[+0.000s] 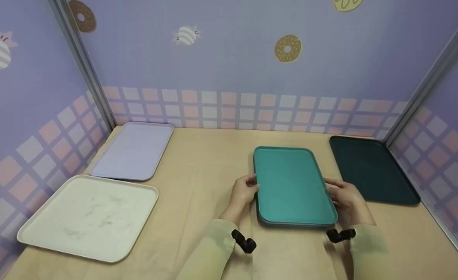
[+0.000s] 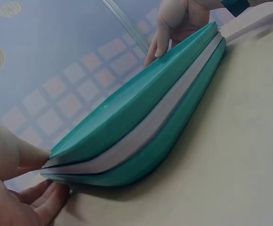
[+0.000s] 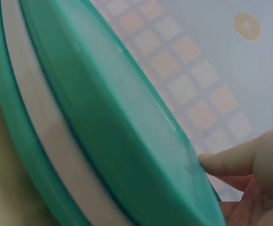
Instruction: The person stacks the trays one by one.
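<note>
Tray stack (image 1: 295,194) sits right of the middle of the table (image 1: 205,175), between two hands: the wrist views show a pale middle tray (image 2: 127,148) sandwiched between a teal top tray (image 1: 291,175) and a teal bottom tray (image 2: 169,141). The left hand (image 1: 243,192) pinches its long side, thumb at the upper rim, fingers bent beneath; the right hand (image 1: 345,194) grips the opposite side, thumb on the rim, fingers partly hidden. The step in hand seems to be handling all three together; whether they are fully off the table, I cannot tell. Any move from here would call for even pressure from both sides, so no layer slides. A dark green tray (image 1: 374,169) lies just beside the right hand and could obstruct a rightward shift. Well apart on the left are a lavender tray (image 1: 133,149) and, nearer the person, a cream tray (image 1: 89,214).
</note>
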`<state>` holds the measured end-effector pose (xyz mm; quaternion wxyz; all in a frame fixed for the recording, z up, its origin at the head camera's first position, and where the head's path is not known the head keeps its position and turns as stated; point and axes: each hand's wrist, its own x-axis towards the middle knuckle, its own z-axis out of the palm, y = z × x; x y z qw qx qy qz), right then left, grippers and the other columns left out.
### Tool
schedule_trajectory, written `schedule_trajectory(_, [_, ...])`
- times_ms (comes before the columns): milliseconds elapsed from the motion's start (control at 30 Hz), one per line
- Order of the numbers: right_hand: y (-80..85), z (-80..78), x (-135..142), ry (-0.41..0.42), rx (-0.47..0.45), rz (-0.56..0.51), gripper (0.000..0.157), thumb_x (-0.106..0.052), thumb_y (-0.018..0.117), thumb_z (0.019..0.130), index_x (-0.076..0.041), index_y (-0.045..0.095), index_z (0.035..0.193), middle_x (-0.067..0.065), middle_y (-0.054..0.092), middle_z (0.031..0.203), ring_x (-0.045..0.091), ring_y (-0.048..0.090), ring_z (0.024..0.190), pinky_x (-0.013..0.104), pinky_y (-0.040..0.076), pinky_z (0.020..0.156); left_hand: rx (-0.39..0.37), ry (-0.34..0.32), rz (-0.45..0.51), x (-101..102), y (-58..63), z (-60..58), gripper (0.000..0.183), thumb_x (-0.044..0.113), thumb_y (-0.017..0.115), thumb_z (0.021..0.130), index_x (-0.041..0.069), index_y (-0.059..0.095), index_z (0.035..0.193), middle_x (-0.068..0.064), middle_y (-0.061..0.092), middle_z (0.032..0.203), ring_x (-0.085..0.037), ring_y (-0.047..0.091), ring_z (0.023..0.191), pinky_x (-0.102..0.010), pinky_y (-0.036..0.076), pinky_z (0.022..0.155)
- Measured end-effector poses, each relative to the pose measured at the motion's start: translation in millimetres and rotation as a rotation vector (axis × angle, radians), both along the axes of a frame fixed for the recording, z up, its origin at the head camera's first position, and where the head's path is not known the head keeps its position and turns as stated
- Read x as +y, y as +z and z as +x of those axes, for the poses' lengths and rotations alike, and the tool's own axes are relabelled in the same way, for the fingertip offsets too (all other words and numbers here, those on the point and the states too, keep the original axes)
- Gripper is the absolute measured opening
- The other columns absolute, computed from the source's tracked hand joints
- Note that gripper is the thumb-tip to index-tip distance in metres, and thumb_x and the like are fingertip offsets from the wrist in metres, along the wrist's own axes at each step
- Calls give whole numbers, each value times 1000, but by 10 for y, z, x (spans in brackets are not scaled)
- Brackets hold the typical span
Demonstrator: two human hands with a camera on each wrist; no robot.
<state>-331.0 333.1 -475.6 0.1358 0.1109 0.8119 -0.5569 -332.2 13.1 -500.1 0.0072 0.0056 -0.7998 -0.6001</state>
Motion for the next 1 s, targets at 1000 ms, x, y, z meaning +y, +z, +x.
schedule_trajectory(1000, [-120, -31, -763, -43, 109, -25, 50, -3, 52, 105, -5, 46, 154, 20, 59, 132, 16, 64, 93, 28, 53, 77, -147, 69, 65, -717, 58, 7, 42, -1, 64, 97, 2, 63, 139, -19, 67, 132, -24, 67, 104, -34, 59, 82])
